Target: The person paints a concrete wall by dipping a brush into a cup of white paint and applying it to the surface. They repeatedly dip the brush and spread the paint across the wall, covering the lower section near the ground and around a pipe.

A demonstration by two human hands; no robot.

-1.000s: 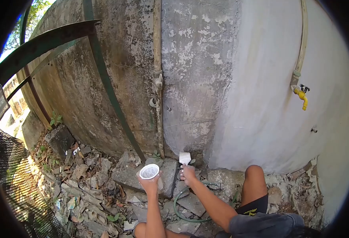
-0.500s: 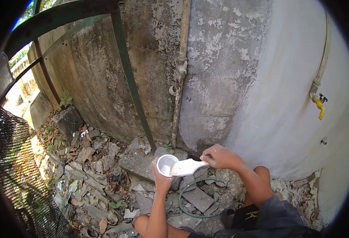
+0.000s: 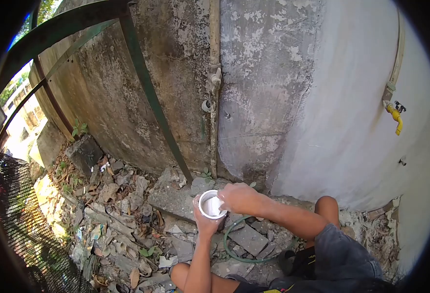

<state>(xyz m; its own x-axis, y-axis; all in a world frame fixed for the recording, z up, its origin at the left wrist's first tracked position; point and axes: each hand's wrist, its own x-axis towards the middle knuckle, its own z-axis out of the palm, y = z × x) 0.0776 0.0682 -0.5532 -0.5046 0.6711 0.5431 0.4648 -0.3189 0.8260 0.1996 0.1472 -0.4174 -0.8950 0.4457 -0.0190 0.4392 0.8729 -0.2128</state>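
Observation:
My left hand [image 3: 205, 224] is wrapped around a white plastic cup [image 3: 201, 204], holding it with the mouth facing up. My right hand [image 3: 238, 197] is closed on a white paintbrush [image 3: 215, 205], whose wide end is down inside the cup. Fingers hide the brush's handle, and its bristles are out of sight in the cup. White smears show on the right hand. Before me stands a wall [image 3: 317, 141], freshly white toward the right and bare, peeling grey on the left.
A yellow faucet [image 3: 395, 118] juts from the white wall. A vertical pipe [image 3: 215, 117] and a green metal frame [image 3: 149, 93] stand ahead. Rubble and dry leaves [image 3: 112, 219] cover the ground, with a green hose [image 3: 234, 254] looped near my legs. Black netting [image 3: 17, 205] hangs at left.
My right hand has moved left and down to the cup, bringing the brush from lying across the rim to steeply inside. The view has shifted slightly.

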